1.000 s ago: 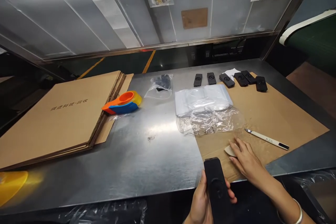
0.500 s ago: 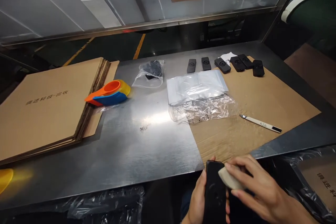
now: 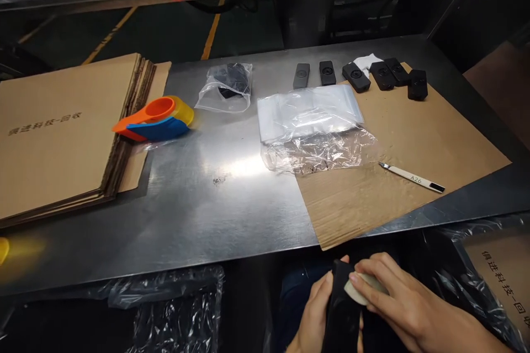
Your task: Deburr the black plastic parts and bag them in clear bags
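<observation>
My left hand (image 3: 312, 311) is wrapped round a flat black device (image 3: 342, 314), held upright below the table's front edge. My right hand (image 3: 403, 306) pinches a small pale pad (image 3: 359, 288) and presses it against the upper face of that device. On the metal table (image 3: 223, 198) lies a brown cardboard sheet (image 3: 397, 171). Several more black devices (image 3: 356, 76) sit in a row at its far edge. A stack of clear plastic bags (image 3: 310, 113) and a crumpled clear film (image 3: 318, 151) lie at the table's middle.
A thin white knife (image 3: 412, 177) lies on the cardboard sheet. A bag with dark parts (image 3: 227, 85) sits at the back. An orange and blue tape dispenser (image 3: 155, 119) rests beside a stack of flat cartons (image 3: 58, 132) on the left. A plastic-lined box (image 3: 497, 281) stands at the lower right.
My right hand picked the pale pad off the cardboard and brought it onto the black device. Both hands dropped below the table edge, and the view tilted downward.
</observation>
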`<state>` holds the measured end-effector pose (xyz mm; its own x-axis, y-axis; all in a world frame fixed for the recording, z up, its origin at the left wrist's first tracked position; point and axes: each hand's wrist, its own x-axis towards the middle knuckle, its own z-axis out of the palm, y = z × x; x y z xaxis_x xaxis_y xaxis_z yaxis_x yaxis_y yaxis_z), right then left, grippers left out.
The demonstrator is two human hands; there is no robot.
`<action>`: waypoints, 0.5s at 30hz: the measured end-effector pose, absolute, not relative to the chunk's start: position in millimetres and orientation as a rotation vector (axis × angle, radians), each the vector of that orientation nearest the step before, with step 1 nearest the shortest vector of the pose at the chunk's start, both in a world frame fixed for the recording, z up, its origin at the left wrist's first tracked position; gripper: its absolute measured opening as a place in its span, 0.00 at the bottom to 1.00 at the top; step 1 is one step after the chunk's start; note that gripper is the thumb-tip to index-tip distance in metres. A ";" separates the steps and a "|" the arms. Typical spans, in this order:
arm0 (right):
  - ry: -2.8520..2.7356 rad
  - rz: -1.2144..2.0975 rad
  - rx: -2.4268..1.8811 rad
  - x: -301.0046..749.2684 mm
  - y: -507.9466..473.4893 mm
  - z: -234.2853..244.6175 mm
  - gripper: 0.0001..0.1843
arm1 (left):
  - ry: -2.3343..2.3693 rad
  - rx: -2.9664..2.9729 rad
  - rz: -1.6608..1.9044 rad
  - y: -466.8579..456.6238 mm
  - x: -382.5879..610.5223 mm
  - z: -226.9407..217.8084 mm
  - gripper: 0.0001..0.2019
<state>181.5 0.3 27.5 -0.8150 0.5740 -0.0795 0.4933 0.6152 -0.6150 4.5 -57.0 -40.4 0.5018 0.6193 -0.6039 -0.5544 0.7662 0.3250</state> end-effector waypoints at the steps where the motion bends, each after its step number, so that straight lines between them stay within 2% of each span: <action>1: -2.723 0.967 -0.885 181.2 -0.4 27.6 0.30 | 0.761 0.117 0.700 -55.8 6.1 -37.2 0.25; 3: -2.756 0.956 -0.840 180.6 -1.4 28.5 0.32 | 0.760 0.132 0.689 -55.0 7.8 -33.8 0.22; 9: -2.806 0.890 -0.874 183.3 -3.4 27.4 0.34 | 0.775 0.042 0.640 -59.1 9.2 -39.5 0.28; 15: -2.795 0.872 -0.854 176.2 -4.4 29.3 0.29 | 0.765 0.065 0.715 -58.7 9.6 -34.4 0.27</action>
<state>176.2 -4.4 29.3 -0.8393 0.5383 -0.0761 0.4862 0.6805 -0.5482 9.6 -58.7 -34.4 0.5002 0.6132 -0.6114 -0.5678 0.7654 0.3031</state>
